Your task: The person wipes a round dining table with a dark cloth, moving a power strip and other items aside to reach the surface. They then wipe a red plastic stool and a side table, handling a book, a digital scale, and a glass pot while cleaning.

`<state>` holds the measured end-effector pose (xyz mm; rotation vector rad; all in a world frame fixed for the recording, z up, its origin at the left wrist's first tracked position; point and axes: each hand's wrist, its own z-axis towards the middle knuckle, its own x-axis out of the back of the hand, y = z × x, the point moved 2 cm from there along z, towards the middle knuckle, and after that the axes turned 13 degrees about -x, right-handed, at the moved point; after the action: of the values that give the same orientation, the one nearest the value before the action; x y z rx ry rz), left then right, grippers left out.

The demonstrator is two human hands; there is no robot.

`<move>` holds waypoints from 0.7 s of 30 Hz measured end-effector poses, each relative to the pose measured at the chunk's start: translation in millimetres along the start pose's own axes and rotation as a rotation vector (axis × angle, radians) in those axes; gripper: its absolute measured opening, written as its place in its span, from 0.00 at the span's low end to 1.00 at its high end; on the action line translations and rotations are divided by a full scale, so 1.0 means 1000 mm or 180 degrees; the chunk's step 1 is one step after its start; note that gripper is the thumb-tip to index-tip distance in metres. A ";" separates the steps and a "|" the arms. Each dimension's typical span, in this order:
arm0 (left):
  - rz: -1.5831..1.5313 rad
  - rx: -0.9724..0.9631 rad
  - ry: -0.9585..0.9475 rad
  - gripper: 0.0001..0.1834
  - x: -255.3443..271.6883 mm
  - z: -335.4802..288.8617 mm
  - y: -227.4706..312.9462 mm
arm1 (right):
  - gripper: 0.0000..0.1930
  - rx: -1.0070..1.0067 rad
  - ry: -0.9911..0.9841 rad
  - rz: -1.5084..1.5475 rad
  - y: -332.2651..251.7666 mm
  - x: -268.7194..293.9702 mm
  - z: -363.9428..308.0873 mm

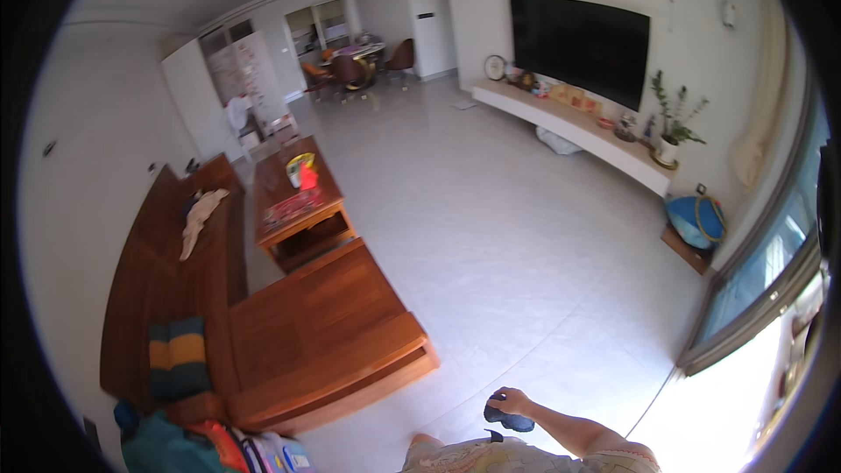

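Note:
My right hand [512, 401] is closed on a dark blue-grey item [515, 421] at the lower edge, held in front of my body above the pale floor. It looks soft and rounded, perhaps bunched cloth, but its kind cannot be made out. Just left of it, a small dark tip [495, 435] shows against my light patterned clothing [473, 455]; what it belongs to is hidden. Of my left arm only a bit of skin [424, 441] appears at the bottom, and the left hand is out of sight.
A wooden sofa [324, 333] with a striped cushion [178, 355] and piled bags [175, 442] stands left. Beyond it is a wooden coffee table [328, 197]. At right are a long TV shelf [569, 127], a blue bag [696, 221] and a glass door [762, 271]. Dining chairs [350, 73] stand far back.

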<state>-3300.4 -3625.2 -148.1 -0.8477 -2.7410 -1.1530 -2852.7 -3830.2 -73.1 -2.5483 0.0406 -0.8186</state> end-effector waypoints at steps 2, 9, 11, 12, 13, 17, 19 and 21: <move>0.0115 -0.0003 -0.0144 0.19 -0.032 0.041 0.044 | 0.34 -0.0222 0.0063 0.0265 0.010 0.022 0.019; 0.0465 -0.0105 -0.0590 0.18 -0.165 0.191 0.229 | 0.35 -0.0794 0.0457 0.0538 0.035 0.110 0.136; 0.0543 -0.0231 -0.0744 0.18 -0.206 0.235 0.296 | 0.34 -0.1189 0.0819 0.0362 0.050 0.150 0.164; 0.0597 -0.0264 -0.0826 0.18 -0.228 0.255 0.332 | 0.35 -0.1556 0.0823 0.0341 0.067 0.166 0.173; 0.0654 -0.0332 -0.0857 0.18 -0.244 0.275 0.371 | 0.35 -0.1915 0.0816 0.0441 0.069 0.186 0.176; 0.0714 -0.0722 -0.1176 0.18 -0.330 0.340 0.523 | 0.30 -0.2915 0.1416 0.0932 0.061 0.270 0.158; 0.0721 -0.0980 -0.1507 0.20 -0.394 0.369 0.592 | 0.30 -0.3454 0.1808 0.1340 0.058 0.296 0.135; 0.0440 -0.1051 -0.1651 0.19 -0.453 0.391 0.650 | 0.33 -0.3967 0.1755 0.1659 0.081 0.298 0.136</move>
<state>-2525.0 -3201.7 -121.2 -1.5455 -2.8326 -1.5707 -2523.0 -3894.3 -43.6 -2.8934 1.7867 -1.5259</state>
